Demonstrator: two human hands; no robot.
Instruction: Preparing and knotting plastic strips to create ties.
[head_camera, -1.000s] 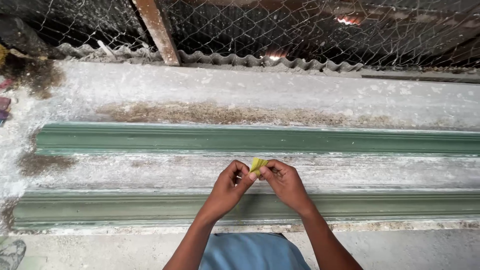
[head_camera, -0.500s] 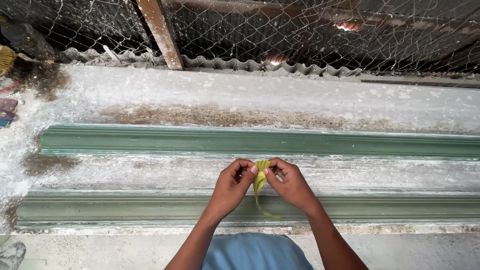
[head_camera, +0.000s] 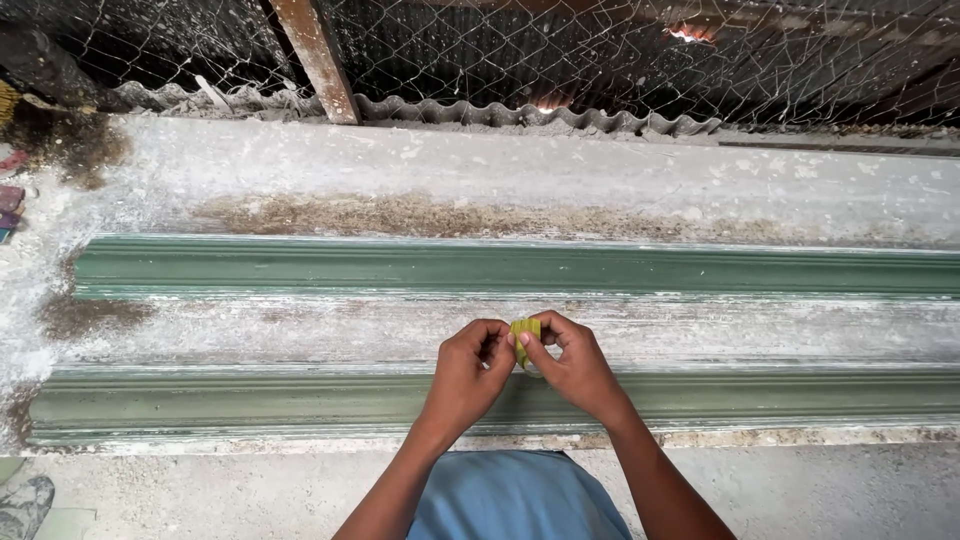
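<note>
Where hands (head_camera: 520, 365) meet: yellow strip (head_camera: 524, 334) (pinched)

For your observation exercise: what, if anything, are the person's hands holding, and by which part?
Both the left hand and right hand pinch a small yellow-green folded strip between their fingertips, gripping its lower part; its top shows above them.

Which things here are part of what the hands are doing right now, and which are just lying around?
In hand:
left hand
right hand
small yellow-green strip, pinched between both hands

Lying about:
two long green mouldings on the dusty white slab
wire mesh
corrugated sheet edge
rusty post
</note>
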